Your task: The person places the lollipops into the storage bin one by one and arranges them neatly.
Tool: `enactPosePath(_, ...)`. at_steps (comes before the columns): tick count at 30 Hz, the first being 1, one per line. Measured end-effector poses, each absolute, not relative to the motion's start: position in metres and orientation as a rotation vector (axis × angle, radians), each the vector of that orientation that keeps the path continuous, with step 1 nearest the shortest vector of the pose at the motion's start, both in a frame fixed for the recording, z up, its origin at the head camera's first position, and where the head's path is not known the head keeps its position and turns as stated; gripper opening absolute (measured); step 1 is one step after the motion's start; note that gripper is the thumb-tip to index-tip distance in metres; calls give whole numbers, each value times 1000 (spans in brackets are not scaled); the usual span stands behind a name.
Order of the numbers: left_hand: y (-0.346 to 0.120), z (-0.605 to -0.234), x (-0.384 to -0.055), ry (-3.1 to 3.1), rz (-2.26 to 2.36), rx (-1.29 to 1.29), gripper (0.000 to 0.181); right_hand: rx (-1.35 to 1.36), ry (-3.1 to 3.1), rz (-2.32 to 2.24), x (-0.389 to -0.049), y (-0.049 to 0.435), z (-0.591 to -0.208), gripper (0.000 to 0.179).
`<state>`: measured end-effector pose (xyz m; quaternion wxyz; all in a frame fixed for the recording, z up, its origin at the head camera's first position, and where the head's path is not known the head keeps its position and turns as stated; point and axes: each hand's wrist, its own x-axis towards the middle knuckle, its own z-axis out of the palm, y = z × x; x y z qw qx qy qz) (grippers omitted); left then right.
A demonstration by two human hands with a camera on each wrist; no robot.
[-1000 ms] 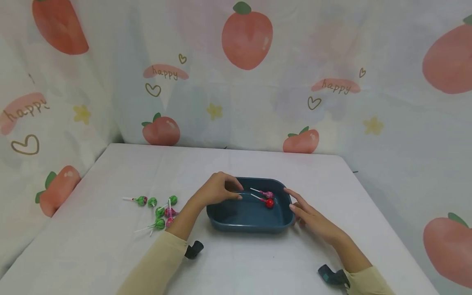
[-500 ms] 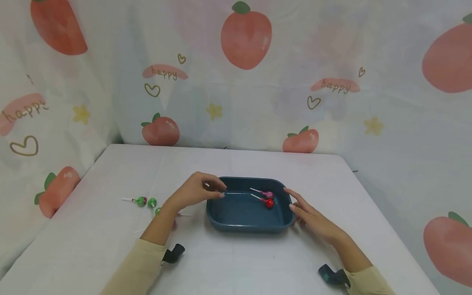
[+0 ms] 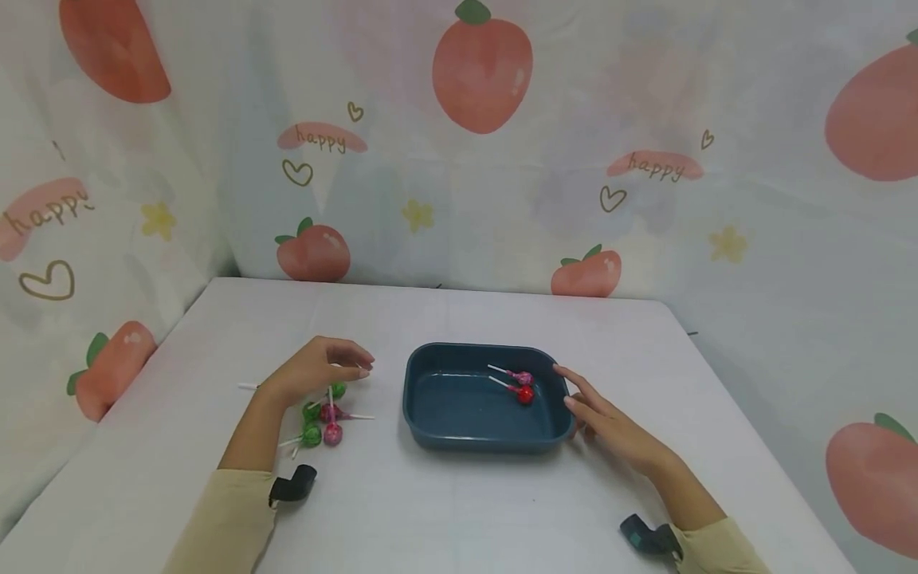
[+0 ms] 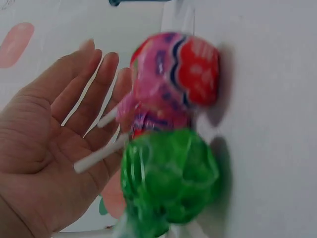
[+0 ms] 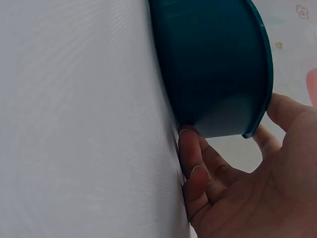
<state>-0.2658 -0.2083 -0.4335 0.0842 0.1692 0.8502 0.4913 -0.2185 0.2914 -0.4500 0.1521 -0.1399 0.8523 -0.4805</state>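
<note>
My left hand (image 3: 315, 371) hovers over a loose group of wrapped lollipops on the left of the table, fingers extended and nothing held. In the left wrist view a green lollipop (image 4: 168, 178) and a pink-and-red lollipop (image 4: 173, 72) lie in front of the palm. The hand and forearm hide part of the group in the head view. On the right, my right hand (image 3: 610, 422) holds the end of a dark blue tray (image 3: 473, 445). Its thumb and index finger are at the rim, with bent fingers against the lower wall. A pink lollipop (image 3: 525, 379) and a red lollipop (image 3: 526, 395) lie inside.
The white table (image 3: 473, 518) runs back to a fruit-printed cloth (image 3: 459, 191) that hangs behind and along the sides. Black wrist mounts (image 3: 294, 484) stick out at both sleeves. A white lollipop stick (image 3: 247, 386) shows left of the left wrist.
My left hand has moved left, out from above the tray to over the lollipop group, uncovering the tray's left end. The right hand and tray have stayed in place.
</note>
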Motion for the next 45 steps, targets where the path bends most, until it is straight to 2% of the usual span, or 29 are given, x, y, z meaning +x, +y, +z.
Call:
enactPosePath(10,-227,-440,-265,2626,1354,389,24,-389,2456,-1382,-218,291,-450,57)
enactPosePath(21,-246,-437,-259,2614,1266,403,34,-415,2459,-1387,-218,291,-450,57)
enactPosePath(28,-256,-437,-256,2611,1262,397,29,-403,2467,-1375,-217,290,-449,57)
enactPosePath(45,-254,-443,-256,2604,1226,402,29,-392,2451,-1381,-216,291,-447,57)
